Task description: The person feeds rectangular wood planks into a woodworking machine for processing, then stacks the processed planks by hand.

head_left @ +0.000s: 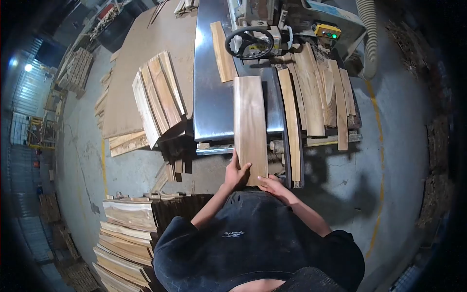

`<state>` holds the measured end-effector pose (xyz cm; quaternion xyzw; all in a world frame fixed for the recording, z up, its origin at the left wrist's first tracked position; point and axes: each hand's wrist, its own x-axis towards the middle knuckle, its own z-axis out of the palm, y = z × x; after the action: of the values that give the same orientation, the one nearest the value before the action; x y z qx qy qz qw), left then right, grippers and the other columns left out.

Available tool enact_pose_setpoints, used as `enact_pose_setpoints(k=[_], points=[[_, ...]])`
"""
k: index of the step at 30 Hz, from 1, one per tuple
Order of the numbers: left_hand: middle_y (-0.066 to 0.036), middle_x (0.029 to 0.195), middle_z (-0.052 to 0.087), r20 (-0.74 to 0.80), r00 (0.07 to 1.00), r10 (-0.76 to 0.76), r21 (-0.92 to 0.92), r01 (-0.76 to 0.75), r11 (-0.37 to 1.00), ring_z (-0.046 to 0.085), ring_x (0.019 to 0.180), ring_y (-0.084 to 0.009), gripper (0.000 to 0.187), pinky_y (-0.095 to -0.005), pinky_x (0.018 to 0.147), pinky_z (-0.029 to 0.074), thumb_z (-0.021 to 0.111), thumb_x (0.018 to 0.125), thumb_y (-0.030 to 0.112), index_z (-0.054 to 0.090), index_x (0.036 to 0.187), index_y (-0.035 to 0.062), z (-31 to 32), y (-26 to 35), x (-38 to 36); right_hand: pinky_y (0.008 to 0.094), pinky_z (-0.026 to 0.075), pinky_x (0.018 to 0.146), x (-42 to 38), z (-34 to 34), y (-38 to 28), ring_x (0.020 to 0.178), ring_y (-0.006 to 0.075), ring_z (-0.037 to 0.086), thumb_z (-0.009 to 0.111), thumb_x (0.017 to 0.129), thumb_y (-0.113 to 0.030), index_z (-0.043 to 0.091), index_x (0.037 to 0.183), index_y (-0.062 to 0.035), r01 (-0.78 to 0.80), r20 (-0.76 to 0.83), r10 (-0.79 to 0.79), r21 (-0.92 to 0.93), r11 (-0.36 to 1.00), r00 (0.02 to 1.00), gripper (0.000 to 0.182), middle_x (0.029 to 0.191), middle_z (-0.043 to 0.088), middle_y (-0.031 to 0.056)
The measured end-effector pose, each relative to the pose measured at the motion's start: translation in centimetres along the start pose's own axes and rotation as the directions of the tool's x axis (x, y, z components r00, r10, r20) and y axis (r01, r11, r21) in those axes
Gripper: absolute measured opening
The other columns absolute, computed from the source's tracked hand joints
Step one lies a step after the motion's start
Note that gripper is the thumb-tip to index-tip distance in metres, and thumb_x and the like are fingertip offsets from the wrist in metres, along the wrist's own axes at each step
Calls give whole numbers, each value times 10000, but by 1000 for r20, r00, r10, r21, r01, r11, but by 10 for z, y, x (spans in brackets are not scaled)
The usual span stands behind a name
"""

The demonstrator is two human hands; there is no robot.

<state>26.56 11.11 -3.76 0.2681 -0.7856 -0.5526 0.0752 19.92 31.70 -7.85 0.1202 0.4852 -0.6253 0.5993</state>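
Left hand [237, 173] wrapped on near-left edge of wood board [250, 127], thumb on top. Right hand [271, 183] clasping board's near end, fingers curled on it. Board lying lengthwise on steel machine table [211, 97], near end overhanging. Black handwheel [249, 42] beyond far end. Loose strips [311, 92] right of board. Stacked planks [125, 233] lower left on floor.

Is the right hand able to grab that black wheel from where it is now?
Probably not without leaning forward. The right hand rests on the near end of the plank, and the black wheel sits beyond the plank's far end, across the metal table.
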Motion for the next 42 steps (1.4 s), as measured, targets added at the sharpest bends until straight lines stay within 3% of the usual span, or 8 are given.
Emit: enact_pose_setpoints(k=[6, 16, 24, 28, 34, 37, 39, 42], points=[[-331, 1376, 413, -127, 910, 394, 681, -209, 701, 406, 1258, -484, 827, -550, 1026, 351, 735, 784, 533, 506, 1306, -67, 20, 69, 63, 253, 562, 756, -14, 13, -21, 908, 136, 643, 726, 907, -232, 635, 1066, -136, 203, -248, -56, 618, 760, 967, 207, 1043, 669, 6], [-265, 1498, 350, -193, 889, 415, 557, -249, 792, 301, 1390, -439, 838, -594, 1093, 223, 710, 803, 505, 475, 1335, -99, 42, 70, 201, 246, 284, 359, 57, 31, -130, 390, 121, 410, 486, 985, -567, 556, 802, -110, 146, -406, 12, 356, 923, 914, 497, 535, 439, -25], [-285, 1470, 346, -88, 911, 404, 547, -294, 784, 287, 1381, -449, 713, -594, 1056, 249, 791, 704, 482, 633, 1128, -69, -5, 101, 334, 236, 253, 360, 130, 48, -214, 396, 82, 336, 549, 952, -575, 526, 788, -140, 331, -523, -109, 351, 876, 845, 466, 519, 377, -51], [-340, 1474, 292, -442, 856, 269, 520, 1, 854, 225, 1389, -509, 678, -617, 1073, 245, 820, 665, 476, 652, 1208, 107, -42, 114, 375, 244, 255, 351, 140, 50, -246, 382, 86, 340, 563, 946, -576, 522, 764, -150, 300, -540, -76, 340, 891, 838, 464, 508, 371, -60], [-309, 1418, 382, -419, 882, 214, 495, 25, 868, 413, 1243, -470, 625, -553, 998, 395, 768, 705, 305, 606, 1278, 117, -71, 90, 389, 228, 290, 346, 170, 51, -287, 374, 79, 393, 573, 934, -589, 529, 753, -177, 305, -571, -57, 350, 886, 819, 452, 506, 429, -74], [-194, 1088, 655, -321, 947, -8, -272, -84, 959, 639, 953, -318, 550, -351, 858, 516, 713, 759, 223, 594, 1258, 25, -96, 76, 372, 209, 287, 347, 182, 56, -308, 384, 73, 405, 558, 939, -595, 537, 745, -182, 323, -576, -106, 288, 901, 810, 457, 500, 434, -75], [-209, 1125, 640, 101, 988, -115, -776, 150, 613, 671, 934, -326, 587, -392, 796, 577, 541, 859, 275, 478, 1377, 6, -124, 65, 340, 199, 272, 351, 190, 60, -323, 389, 69, 398, 540, 951, -590, 538, 742, -185, 322, -580, -120, 258, 911, 806, 456, 504, 438, -69], [-293, 1358, 501, 405, 914, 21, -914, 405, -25, 610, 1116, -394, 659, -494, 865, 570, 351, 1000, 434, 315, 1486, -9, -145, 70, 284, 189, 247, 354, 218, 59, -337, 388, 67, 393, 521, 980, -546, 552, 743, -186, 472, -608, -268, 202, 858, 747, 432, 512, 450, -60]])
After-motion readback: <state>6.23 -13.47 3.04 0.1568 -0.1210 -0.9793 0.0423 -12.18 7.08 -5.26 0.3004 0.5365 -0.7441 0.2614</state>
